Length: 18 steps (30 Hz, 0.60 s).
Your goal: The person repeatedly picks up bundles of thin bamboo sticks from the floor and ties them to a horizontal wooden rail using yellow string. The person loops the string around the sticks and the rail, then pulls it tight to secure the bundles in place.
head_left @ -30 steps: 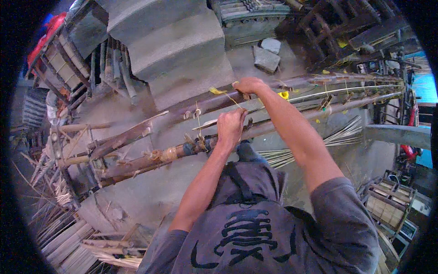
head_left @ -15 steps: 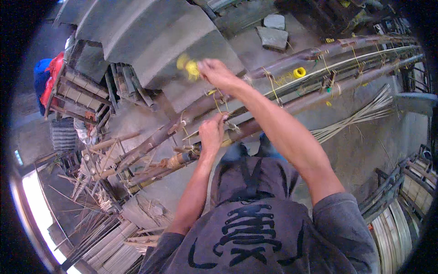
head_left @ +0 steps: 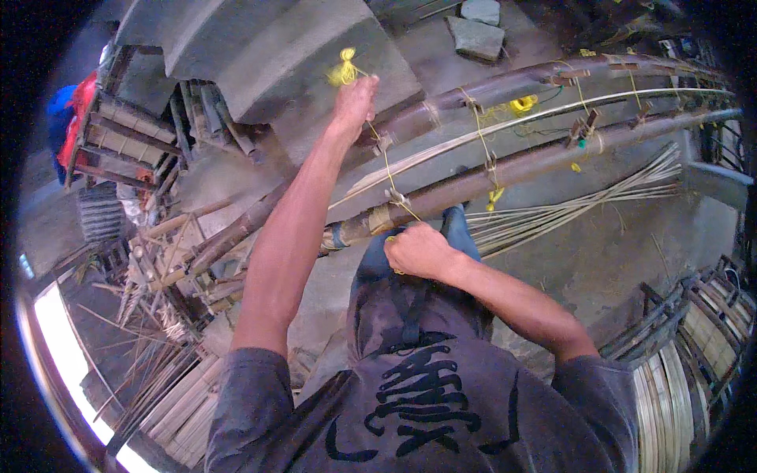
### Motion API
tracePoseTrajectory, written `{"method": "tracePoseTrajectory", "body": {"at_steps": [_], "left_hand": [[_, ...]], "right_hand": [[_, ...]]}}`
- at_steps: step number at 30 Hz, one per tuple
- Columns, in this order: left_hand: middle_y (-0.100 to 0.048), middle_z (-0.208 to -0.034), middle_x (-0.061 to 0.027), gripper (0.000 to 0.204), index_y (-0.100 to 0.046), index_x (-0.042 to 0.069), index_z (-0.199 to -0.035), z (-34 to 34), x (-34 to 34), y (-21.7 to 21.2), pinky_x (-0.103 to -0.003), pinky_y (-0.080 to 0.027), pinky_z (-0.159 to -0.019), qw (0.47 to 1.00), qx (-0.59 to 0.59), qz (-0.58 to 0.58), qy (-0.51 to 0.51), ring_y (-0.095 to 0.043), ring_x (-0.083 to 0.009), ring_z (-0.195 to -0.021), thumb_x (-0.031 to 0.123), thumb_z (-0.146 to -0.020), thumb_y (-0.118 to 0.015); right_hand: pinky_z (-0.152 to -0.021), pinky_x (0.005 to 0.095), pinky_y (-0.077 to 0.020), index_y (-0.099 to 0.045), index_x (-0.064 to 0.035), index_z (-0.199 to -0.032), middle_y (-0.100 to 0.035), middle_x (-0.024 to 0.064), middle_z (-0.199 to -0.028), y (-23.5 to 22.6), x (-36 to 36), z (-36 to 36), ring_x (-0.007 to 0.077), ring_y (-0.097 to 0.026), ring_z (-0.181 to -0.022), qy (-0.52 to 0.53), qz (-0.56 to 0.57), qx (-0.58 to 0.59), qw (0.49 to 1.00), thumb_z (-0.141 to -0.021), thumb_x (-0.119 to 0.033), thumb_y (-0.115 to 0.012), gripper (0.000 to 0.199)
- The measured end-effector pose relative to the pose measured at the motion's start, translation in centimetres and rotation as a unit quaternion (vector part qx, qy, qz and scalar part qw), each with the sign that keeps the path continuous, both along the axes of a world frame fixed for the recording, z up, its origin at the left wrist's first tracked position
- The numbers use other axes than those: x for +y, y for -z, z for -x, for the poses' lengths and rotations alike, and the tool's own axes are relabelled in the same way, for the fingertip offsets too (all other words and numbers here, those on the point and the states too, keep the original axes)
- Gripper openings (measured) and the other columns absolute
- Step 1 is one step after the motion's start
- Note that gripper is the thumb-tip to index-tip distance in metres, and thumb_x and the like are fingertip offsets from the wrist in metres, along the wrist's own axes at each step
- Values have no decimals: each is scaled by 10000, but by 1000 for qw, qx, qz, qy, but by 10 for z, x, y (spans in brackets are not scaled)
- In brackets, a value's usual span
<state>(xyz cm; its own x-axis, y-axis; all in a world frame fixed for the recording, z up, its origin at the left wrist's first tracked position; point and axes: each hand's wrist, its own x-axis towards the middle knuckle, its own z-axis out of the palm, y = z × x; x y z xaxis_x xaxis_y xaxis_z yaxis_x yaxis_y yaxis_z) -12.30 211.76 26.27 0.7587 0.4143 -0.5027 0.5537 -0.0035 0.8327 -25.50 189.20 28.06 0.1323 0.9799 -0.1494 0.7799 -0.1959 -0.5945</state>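
— Head view, hands first: what do they grip?

— Left hand (head_left: 355,98) is raised, fist closed around a thin yellow string (head_left: 386,162); a tangled yellow tuft sticks out above the knuckles. Right hand (head_left: 418,251) is curled shut low down, just beside the near long brown bamboo pole (head_left: 505,175). A bit of yellow shows under its fingers, so it seems to pinch the string's lower end, though the fingers hide the grip itself.

— Where does the string run?

— Taut, from the raised fist down past a binding on the near pole to the lower fist.

— And around them?

— A second dark bamboo pole (head_left: 505,83) lies beyond, a thin pale split cane strip (head_left: 552,110) between the two, more yellow ties along both. Pale loose bamboo splints (head_left: 583,201) fan on the grey concrete floor (head_left: 599,260). Stacked woven frames at both edges are bent by the lens and partly cut off.
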Motion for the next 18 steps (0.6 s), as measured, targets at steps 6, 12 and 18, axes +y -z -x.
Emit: {"method": "tracePoseTrajectory", "body": {"at_steps": [6,12,18], "left_hand": [[-649,-743,-92,428,-658,30,-857,28,43,-48,-335,-472,-674,912,-12,-312,267,-623,-197,-680,403,-903,-452],[-668,-825,-162,357,-655,0,-883,181,66,-134,-375,-499,-733,964,-8,-110,241,-654,-294,-794,306,-905,-472],[-634,-862,-238,219,-654,-3,-846,241,43,-75,-467,-481,-767,908,-105,-346,210,-619,-381,-836,177,-833,-529]], "right_hand": [[-936,406,-404,-475,-44,-1230,-440,185,-1281,-55,-26,23,333,-413,-1193,55,-73,126,988,-750,-297,-626,563],[-969,421,-374,-544,-48,-1175,-514,161,-1219,38,47,102,339,-462,-1153,303,22,225,926,-793,-278,-622,453],[-964,425,-380,-660,-89,-813,-637,97,-924,-136,82,55,265,-583,-958,216,-63,31,974,-794,-152,-608,84]]}}
